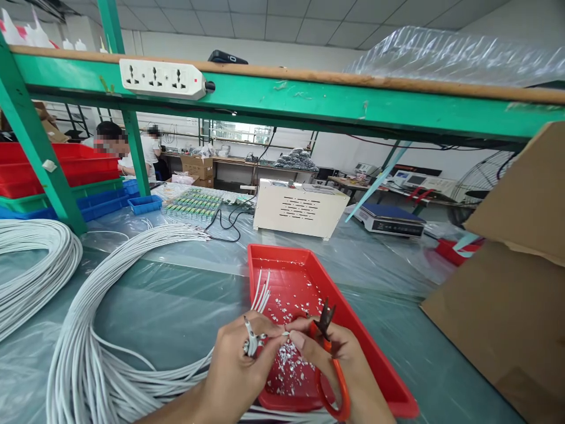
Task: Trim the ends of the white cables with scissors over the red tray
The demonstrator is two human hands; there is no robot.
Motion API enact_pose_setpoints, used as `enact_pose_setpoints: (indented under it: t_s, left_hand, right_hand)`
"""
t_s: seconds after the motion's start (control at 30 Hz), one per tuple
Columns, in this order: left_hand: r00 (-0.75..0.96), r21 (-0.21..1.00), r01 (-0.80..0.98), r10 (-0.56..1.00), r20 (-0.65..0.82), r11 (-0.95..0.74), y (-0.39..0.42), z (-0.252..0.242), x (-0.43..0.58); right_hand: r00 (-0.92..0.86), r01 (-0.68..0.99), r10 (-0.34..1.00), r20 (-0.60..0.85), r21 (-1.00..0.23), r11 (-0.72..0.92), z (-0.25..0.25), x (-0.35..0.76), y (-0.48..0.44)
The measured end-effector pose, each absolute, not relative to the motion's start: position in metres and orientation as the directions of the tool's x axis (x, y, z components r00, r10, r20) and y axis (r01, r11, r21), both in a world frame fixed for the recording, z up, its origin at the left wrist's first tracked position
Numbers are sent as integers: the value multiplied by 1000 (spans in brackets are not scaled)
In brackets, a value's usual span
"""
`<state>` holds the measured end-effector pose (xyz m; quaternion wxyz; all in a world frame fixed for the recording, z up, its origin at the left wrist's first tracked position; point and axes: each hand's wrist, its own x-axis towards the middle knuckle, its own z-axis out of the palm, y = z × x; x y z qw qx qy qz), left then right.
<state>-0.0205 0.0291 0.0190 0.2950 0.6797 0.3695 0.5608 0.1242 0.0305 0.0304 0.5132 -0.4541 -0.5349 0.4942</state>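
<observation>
My left hand (236,360) is closed, pinching a white cable (285,334) near its end between thumb and forefinger. Stripped cable ends (251,337) stick out between its other fingers. My right hand (348,362) meets it fingertip to fingertip at that cable end. Orange-handled scissors (338,383) hang in the right hand, a handle loop around the palm side and the dark blades pointing up. Below both hands lies a red tray (366,338) strewn with small white and silvery scraps (289,359). Several white cable tips (261,294) rise behind the left hand.
A thick bundle of white cables (88,318) curves across the left side, beside another coil (39,277). Behind the tray stand a beige machine (302,206) and a scale (388,221). Cardboard (507,312) stands at right. A green shelf beam (309,100) crosses above. Two people sit farther back.
</observation>
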Motion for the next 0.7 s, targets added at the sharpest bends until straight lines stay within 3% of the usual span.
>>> enact_pose_setpoints:
  t_s: [0.1, 0.27, 0.4, 0.5, 0.6, 0.7]
  left_hand:
    - [120, 833, 185, 854, 507, -521, 31, 20, -20]
    - [19, 888, 170, 902, 431, -428, 30, 25, -20]
    - [199, 989, 17, 970, 140, -146, 29, 28, -15]
    - [301, 984, -164, 953, -17, 69, 31, 31, -12]
    - [283, 930, -307, 952, -113, 202, 33, 29, -13]
    - [222, 918, -339, 966, -133, 205, 34, 27, -17]
  right_hand:
    - [-24, -42, 998, 63, -997, 62, 35, 124, 30]
    - [55, -83, 998, -8, -997, -3, 33, 131, 33]
    - [115, -129, 993, -3, -992, 12, 28, 131, 33]
    - [127, -121, 991, 33, -991, 48, 24, 124, 30]
    - [81, -88, 997, 7, -996, 14, 21, 116, 28]
    - [0, -23, 1000, -22, -1000, -22, 24, 114, 27]
